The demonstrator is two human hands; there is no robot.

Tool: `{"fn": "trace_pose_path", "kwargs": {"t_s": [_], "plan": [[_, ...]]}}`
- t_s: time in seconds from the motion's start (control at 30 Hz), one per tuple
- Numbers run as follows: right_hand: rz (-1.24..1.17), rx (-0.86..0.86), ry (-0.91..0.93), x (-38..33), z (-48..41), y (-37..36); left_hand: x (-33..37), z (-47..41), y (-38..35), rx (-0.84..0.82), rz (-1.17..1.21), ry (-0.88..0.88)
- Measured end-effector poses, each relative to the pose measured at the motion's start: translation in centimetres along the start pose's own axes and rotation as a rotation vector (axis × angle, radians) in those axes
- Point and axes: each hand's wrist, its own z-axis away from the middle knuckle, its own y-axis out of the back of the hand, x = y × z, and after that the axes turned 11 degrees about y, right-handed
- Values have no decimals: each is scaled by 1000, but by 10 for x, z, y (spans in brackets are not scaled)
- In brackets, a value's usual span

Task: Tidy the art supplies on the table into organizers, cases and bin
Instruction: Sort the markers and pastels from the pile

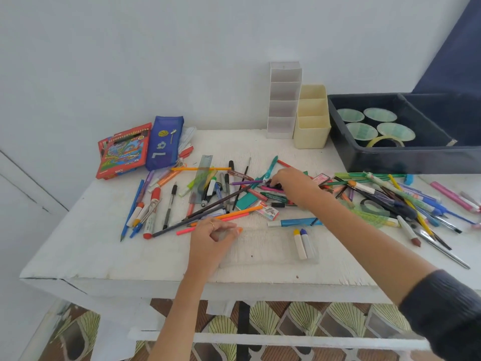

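Left-hand grip: the left hand (212,237) has its fingers curled and pinches the left end of the clear case (270,254). One finger wears a ring.
Right-hand grip: the right hand (292,185) reaches across into the pile with its fingertips closed on a small dark thing (275,184). That thing is too blurred to identify.
Clear case: it lies flat on the near part of the white table (78,243), between the two forearms.
Case contents: a yellow-capped stick (299,244) and a blue-capped stick (307,243) lie side by side at its right end.
Centre pile: pens, pencils and markers (226,201) lie crossed over one another just behind the case.
Right pile: more pens and markers (390,199) lie heaped just in front of the dark bin (390,160).
Bin: it sits at the back right corner and holds round green-lined cups (361,131) and a tape roll (385,141).
Organizers: the white tiered organizer (285,100) and the cream organizer (311,121) stand touching, against the wall and just left of the bin.
Back left: a blue pencil pouch (164,142) lies beside a red coloured-pencil box (121,149).
Sleeve: a dark sleeve (447,308) covers the right arm near the elbow.
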Motion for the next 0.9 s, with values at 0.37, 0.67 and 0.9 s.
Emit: {"fn": "trace_pose_path", "kwargs": {"t_s": [0.37,0.67,0.9], "plan": [[-462,476,80,-2,27,4,-2,-2,-1,9,-7,-40],[-737,336,-60,-12,72,-11,-1,0,0,7,-31,-45],[-631,258,-163,-11,96,-31,-2,0,-1,22,-60,-73]]}}
